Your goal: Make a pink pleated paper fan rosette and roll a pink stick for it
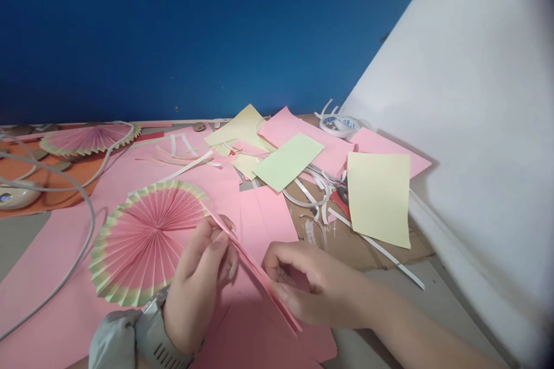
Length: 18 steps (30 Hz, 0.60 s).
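I see left hand (201, 282) and right hand (314, 291) both pinching folded pink paper (253, 265); right fingertips curl under, unclear (paper fan (138, 242) just left of grip).

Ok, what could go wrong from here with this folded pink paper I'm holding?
The folded pink strip is pinched only between your left hand and right hand, so its pleats might slip or spring open. Your left wrist lies beside the pink rosette and could flatten it. The white cable curving past the rosette might snag and drag it.
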### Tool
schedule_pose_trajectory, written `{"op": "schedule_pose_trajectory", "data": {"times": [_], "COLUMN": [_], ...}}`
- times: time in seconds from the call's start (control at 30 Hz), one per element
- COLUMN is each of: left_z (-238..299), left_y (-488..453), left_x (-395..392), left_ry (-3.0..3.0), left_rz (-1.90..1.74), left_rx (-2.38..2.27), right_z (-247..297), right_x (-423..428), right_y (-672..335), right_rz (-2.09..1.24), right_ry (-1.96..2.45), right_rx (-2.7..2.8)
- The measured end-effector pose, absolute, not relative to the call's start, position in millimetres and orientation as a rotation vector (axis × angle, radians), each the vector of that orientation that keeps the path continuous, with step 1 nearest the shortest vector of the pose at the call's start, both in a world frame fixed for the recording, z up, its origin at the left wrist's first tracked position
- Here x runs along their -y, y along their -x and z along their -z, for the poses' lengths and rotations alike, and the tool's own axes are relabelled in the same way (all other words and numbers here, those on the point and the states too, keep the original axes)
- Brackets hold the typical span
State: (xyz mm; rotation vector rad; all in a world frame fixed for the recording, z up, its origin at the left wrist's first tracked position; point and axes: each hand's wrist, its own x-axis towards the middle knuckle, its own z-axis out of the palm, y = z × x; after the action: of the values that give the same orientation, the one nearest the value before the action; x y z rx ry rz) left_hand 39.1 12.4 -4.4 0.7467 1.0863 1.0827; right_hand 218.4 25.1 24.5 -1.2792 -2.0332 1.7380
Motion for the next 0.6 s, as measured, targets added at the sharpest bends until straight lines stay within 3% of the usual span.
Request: {"op": "schedule_pose_trajectory", "data": {"times": [0.33, 0.6], "left_z": [-1, 0], "left_y": [-37, -44], "left_x": [-19, 2], "left_ry": [-0.452, -0.8], "left_rz": [-1.277, -1.01], "left_rx": [-1.057, -0.965], "right_z": [-17, -12], "right_x": [-27, -27], "right_y": [-228, -230], "right_rz": [-2.041, -2.105], "right_ry": [1.059, 0.884], "right_rx": [1.722, 1.592]}}
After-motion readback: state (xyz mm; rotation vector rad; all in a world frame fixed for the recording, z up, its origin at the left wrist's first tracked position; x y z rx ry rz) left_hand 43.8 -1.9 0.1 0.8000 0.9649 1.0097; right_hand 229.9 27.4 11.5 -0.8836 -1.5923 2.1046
